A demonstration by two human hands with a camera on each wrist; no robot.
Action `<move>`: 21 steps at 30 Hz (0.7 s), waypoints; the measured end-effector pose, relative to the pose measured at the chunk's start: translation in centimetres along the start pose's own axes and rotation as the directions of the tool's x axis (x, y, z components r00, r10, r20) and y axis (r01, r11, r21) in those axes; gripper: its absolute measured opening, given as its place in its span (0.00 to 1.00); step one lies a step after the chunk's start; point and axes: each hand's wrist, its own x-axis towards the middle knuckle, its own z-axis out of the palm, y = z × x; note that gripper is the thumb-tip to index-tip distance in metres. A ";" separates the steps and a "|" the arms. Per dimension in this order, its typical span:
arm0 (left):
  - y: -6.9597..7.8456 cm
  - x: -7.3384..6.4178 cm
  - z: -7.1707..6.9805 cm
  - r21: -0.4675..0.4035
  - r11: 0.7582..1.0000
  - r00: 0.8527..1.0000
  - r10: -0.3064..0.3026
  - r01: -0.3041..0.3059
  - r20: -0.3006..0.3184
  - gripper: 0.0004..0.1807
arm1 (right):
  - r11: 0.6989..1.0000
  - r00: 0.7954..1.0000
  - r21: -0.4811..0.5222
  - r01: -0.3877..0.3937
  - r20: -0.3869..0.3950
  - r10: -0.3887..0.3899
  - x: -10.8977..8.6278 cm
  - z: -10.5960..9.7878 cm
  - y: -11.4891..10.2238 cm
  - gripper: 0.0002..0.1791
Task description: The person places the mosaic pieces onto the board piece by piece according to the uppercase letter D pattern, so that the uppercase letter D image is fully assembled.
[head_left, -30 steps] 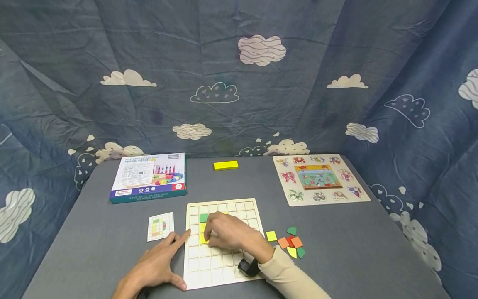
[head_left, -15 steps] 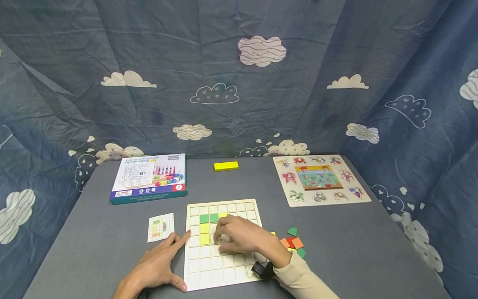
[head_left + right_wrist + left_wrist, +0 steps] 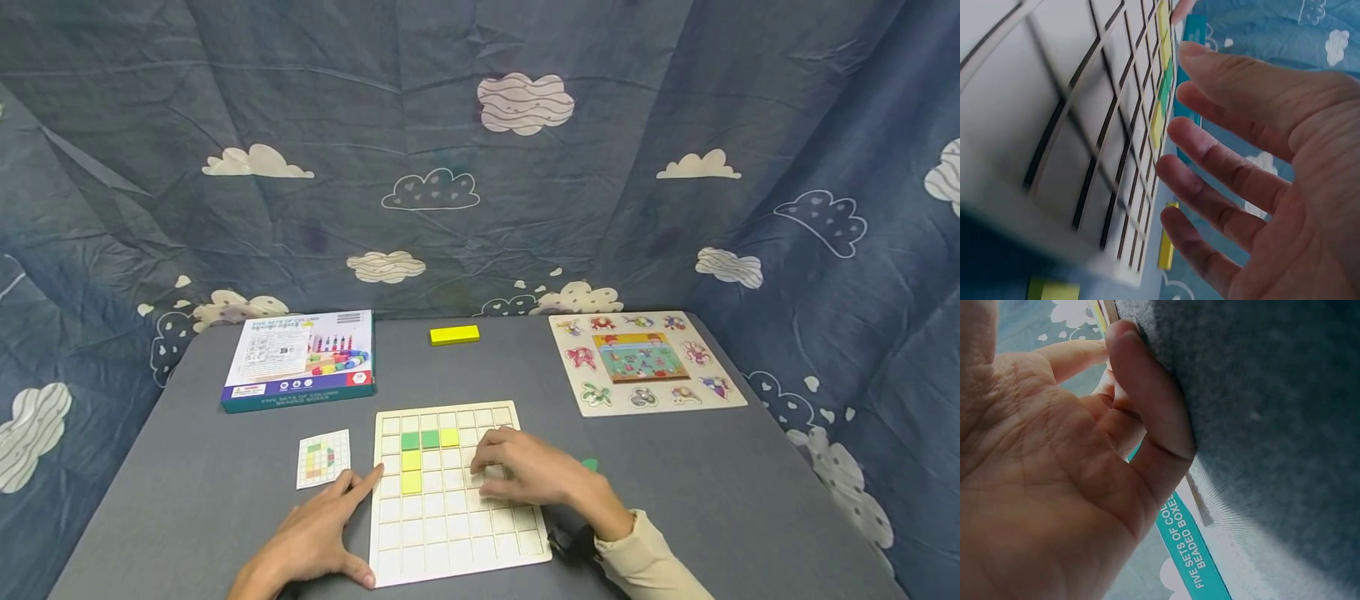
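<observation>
Observed a cloud-printed curtain (image 3: 330, 225) behind the grey table (image 3: 172, 492). Located the grid board (image 3: 435, 529) at the near middle, short of a picture puzzle (image 3: 720, 358) at right and a teal-edged box (image 3: 292, 387) at left. Found the right hand (image 3: 528, 467) above the board's right part, with fingers spread and slightly bent, obscuring squares; found the left hand (image 3: 315, 525) at the left edge, with thumb and forefinger spread. Noted a printed card (image 3: 323, 459), a yellow block (image 3: 454, 335), two green tiles (image 3: 410, 441) and three yellow tiles (image 3: 411, 482) in squares, plus a loose green piece (image 3: 589, 463) partly hidden behind the right wrist (image 3: 600, 504).
</observation>
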 end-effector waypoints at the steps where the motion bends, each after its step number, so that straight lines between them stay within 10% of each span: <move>1: 0.0 0.0 0.0 0.000 1.000 1.000 -0.001 0.001 0.000 0.73 | 1.000 1.000 0.005 0.000 -0.004 0.000 -0.3 -0.1 0.2 0.10; 21: 0.3 0.1 0.2 0.051 0.998 0.999 -0.030 0.029 0.017 0.78 | 0.962 0.982 0.199 -0.186 0.039 0.182 -4.1 -1.9 4.2 0.09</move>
